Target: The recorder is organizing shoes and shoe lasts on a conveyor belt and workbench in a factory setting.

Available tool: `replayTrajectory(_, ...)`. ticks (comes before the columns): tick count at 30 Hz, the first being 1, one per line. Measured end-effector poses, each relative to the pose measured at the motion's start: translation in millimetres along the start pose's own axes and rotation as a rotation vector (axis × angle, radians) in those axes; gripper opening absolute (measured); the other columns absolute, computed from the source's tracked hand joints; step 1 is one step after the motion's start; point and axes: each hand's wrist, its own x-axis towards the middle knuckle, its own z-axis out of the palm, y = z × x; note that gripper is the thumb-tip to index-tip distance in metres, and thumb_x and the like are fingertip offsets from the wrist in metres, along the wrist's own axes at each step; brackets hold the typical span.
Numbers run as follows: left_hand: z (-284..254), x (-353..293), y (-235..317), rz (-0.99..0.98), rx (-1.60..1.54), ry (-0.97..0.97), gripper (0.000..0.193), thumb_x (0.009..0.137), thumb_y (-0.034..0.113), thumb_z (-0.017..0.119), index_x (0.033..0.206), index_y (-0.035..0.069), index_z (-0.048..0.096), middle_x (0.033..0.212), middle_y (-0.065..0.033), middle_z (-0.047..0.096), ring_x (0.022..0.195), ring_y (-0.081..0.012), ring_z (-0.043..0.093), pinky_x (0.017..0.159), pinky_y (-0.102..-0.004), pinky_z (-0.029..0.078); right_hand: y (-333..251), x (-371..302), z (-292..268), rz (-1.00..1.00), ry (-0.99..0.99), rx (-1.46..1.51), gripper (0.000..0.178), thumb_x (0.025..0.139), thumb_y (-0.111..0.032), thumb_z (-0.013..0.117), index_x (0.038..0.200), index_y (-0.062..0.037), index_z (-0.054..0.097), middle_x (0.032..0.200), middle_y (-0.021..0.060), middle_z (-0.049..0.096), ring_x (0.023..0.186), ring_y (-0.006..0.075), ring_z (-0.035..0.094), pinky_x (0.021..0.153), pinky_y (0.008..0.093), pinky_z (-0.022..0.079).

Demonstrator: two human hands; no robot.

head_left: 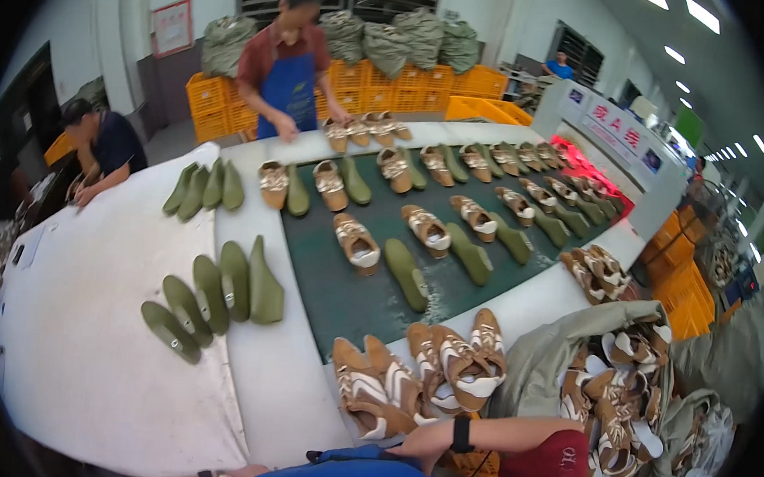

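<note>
My right hand is low in front of my blue apron, beside a group of brown and white sneakers on the table's near edge. Its fingers are hidden, and so is anything in them. At the bottom edge my left hand shows only in part beyond a wristwatch; its fingers are covered by the apron. Left of the belt, several green shoe lasts lie side by side on the white tabletop. More sneakers, most paired with green lasts, sit in rows on the dark green conveyor belt.
Across the belt a co-worker in a blue apron reaches toward sneakers; another person bends at the left. Near right stands a sack full of sneakers. Orange crates stand at the right, others behind the co-worker. Red light glows at the belt's far end.
</note>
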Motion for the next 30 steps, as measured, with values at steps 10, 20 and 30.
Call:
replayTrajectory(10, -169, 65, -112, -0.061, 0.395, 1.015, 0.069, 0.075, 0.026, 0.072, 0.132, 0.003, 0.04, 0.129, -0.0222, 0.046, 0.123, -0.0361, 0.042, 0.103, -0.042, 0.035, 14, 38, -300, 0.006, 1.128, 0.203, 0.027, 0.083, -0.013, 0.06, 0.107, -0.0015, 0.061, 0.074, 0.0032, 0.061, 0.064, 0.0095, 0.056, 0.058, 0.0246, 0.047)
replayTrajectory(20, -263, 144, -164, -0.623, 0.323, 1.178, 0.068, 0.072, 0.039, 0.068, 0.128, 0.008, 0.047, 0.133, -0.0192, 0.044, 0.129, -0.0404, 0.03, 0.105, -0.0487, 0.028, 182, 262, -324, 0.431, 1.118, 0.125, 0.077, 0.074, -0.044, 0.069, 0.128, 0.0049, 0.044, 0.113, 0.0231, 0.059, 0.103, 0.0322, 0.059, 0.09, 0.0383, 0.046)
replayTrajectory(30, -284, 139, -161, -1.088, 0.087, 0.969, 0.06, 0.071, 0.059, 0.062, 0.101, 0.007, 0.07, 0.146, -0.0139, 0.028, 0.132, -0.0397, 0.024, 0.092, -0.0523, 0.043, 167, 299, -322, 0.4, 1.154, 0.646, 0.091, 0.06, -0.051, 0.08, 0.122, 0.0041, 0.042, 0.112, 0.0221, 0.059, 0.103, 0.0309, 0.06, 0.087, 0.0365, 0.048)
